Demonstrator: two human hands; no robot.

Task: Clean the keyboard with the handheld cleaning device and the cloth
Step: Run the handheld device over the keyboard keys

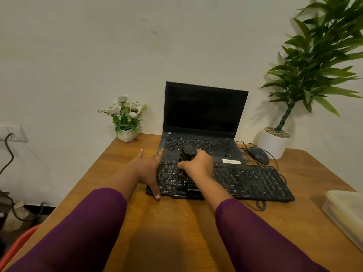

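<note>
A black wired keyboard (251,179) lies across the wooden desk (172,228) in front of an open laptop (204,114). My right hand (198,165) grips a black handheld cleaning device (187,152) and holds it down on the keyboard's left half. My left hand (149,169) rests at the keyboard's left end with straight spread fingers, the thumb reaching the near left corner. No cloth shows in the view.
A black mouse (258,155) sits behind the keyboard's right end with its cable looping around. A small white flower pot (127,134) stands back left, a tall potted plant (275,142) back right. A translucent plastic box (345,213) lies at the right edge.
</note>
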